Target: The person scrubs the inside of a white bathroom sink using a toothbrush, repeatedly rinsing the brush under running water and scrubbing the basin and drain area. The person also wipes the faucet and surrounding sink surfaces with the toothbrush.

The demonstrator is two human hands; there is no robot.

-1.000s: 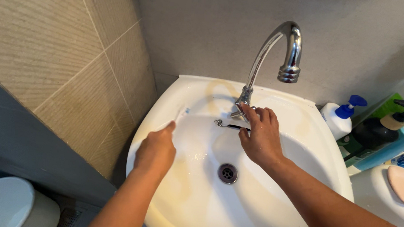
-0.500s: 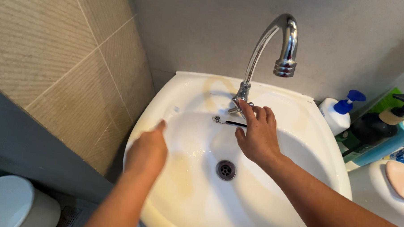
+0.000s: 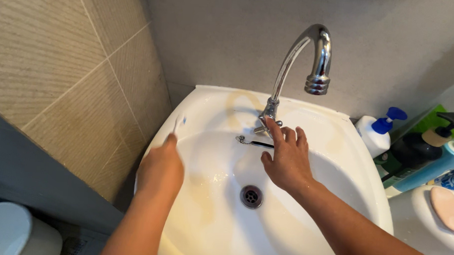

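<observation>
Head camera, looking down: we stand at a white wash basin [image 3: 337,146] fixed to a grey wall, and we go through it from left to right. At the far left we see beige wall tiles [image 3: 63,61] and, low in the corner, part of a white rounded lid [image 3: 7,228]. Our left hand [image 3: 160,170] is over the basin's left rim, closed around the handle of a toothbrush [image 3: 179,123], whose white and blue head sticks up past the fingers, tilted toward the wall. In the bowl below lies the round metal drain [image 3: 250,196]. Our right hand [image 3: 285,159] is open, fingers spread, with the forefinger touching the base of the chrome tap [image 3: 295,59] where a small lever sits; the curved spout arches above it. Just beside that hand a short chain [image 3: 249,141] lies across the back of the bowl. On the right, well apart from our hands, stand a white pump bottle with a blue top [image 3: 375,132], a dark pump bottle [image 3: 420,147], and a pink soap bar [image 3: 448,203] at the edge.
</observation>
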